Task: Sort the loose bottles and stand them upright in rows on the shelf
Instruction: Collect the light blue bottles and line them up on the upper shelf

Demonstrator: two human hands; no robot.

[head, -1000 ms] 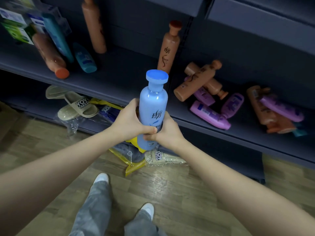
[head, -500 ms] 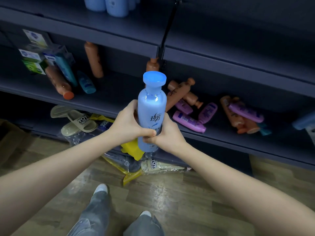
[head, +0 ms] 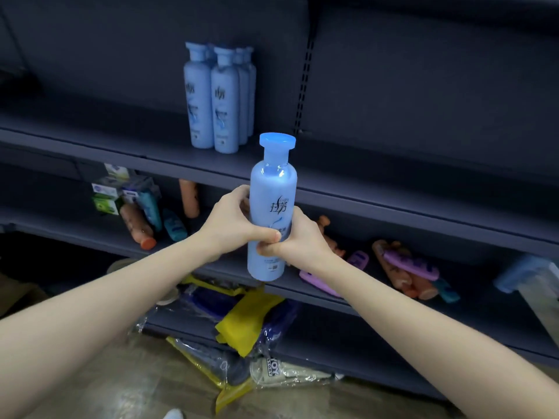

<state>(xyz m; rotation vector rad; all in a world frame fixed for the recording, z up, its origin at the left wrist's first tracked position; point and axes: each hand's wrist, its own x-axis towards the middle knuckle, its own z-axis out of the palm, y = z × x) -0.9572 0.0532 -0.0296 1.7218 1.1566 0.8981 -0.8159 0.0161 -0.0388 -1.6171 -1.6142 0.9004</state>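
Note:
I hold a light blue bottle (head: pixel 273 189) upright in front of the shelves, cap up. My left hand (head: pixel 234 225) grips its left side and my right hand (head: pixel 298 240) grips its right side, thumbs meeting on the label. On the upper shelf (head: pixel 393 176) several matching blue bottles (head: pixel 219 98) stand upright in a tight group. The middle shelf (head: pixel 90 237) carries loose bottles lying down: brown ones (head: pixel 136 225) and a teal one (head: pixel 174 226) at the left, purple bottles (head: pixel 411 263) and brown bottles (head: pixel 393 273) at the right.
Small boxes (head: pixel 106 192) are stacked at the left of the middle shelf. Bagged slippers and yellow packets (head: pixel 242 322) spill from the bottom shelf onto the wooden floor (head: pixel 121 388). A pale blue item (head: pixel 520 273) pokes in at the right edge.
The view has tilted upward, bringing the upper shelf and its standing blue bottles into sight. Both hands have lifted the blue bottle higher, keeping the same two-handed grip.

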